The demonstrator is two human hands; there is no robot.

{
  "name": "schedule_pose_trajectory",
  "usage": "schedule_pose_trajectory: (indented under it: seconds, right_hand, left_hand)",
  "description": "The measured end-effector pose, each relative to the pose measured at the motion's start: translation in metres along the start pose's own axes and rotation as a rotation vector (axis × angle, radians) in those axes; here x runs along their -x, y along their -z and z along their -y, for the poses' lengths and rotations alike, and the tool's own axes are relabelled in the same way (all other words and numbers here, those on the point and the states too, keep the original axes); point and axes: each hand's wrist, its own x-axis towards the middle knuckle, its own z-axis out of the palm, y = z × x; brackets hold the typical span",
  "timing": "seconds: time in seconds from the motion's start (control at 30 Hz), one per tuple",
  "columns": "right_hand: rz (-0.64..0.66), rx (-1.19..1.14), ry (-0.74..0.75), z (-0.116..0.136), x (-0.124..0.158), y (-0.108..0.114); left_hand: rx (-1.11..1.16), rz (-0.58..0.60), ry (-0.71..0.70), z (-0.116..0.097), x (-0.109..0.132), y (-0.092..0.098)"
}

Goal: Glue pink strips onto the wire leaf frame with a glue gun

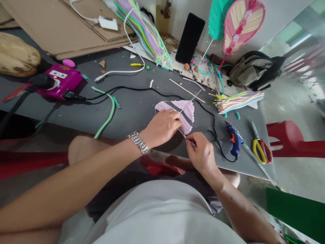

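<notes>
A pale pink-lilac piece made of pipe-cleaner rows lies on the grey table, with a thin stem running through its middle. My left hand, with a metal watch at the wrist, rests over the piece's lower left part, fingers bent and pressed on it. Close by at the table's front edge, my right hand pinches the lower end of the piece or a lilac strip there between thumb and forefinger. The fingertips of my left hand are partly hidden.
A black cable crosses the grey table from a magenta power strip to a blue glue gun. Scissors lie at right. Behind are pipe-cleaner bundles, a phone, cardboard and a pink leaf shape.
</notes>
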Motion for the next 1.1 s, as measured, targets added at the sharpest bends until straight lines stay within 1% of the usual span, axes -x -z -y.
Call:
schedule_pose_trajectory:
  seconds: [0.1, 0.23, 0.3, 0.4, 0.5, 0.73, 0.87, 1.1]
  right_hand:
    - [0.001, 0.034, 0.011, -0.001, 0.000, 0.001]
    - [-0.009, 0.157, 0.112, -0.003, 0.001, 0.003]
    - [0.000, 0.186, 0.147, -0.004, 0.001, 0.004]
    - [0.007, 0.196, 0.158, -0.005, 0.000, 0.004]
    - [-0.003, 0.227, 0.183, -0.006, 0.000, 0.004]
    - [-0.037, 0.375, 0.292, -0.006, 0.003, 0.001]
    - [-0.031, 0.404, 0.289, -0.007, 0.004, 0.000]
    - [0.009, 0.381, 0.250, -0.009, 0.003, 0.002]
  left_hand:
    - [0.000, 0.030, -0.040, 0.003, -0.008, 0.003]
    - [-0.041, 0.025, -0.079, 0.004, -0.013, 0.006]
    - [-0.064, 0.013, -0.085, 0.003, -0.014, 0.006]
    - [-0.100, 0.004, -0.081, 0.002, -0.016, 0.006]
    - [-0.117, 0.014, -0.081, 0.000, -0.018, 0.006]
    - [-0.075, 0.033, -0.121, 0.001, -0.016, 0.004]
    - [-0.044, 0.044, -0.144, 0.004, -0.015, 0.004]
    - [-0.034, 0.020, -0.161, 0.007, -0.016, 0.002]
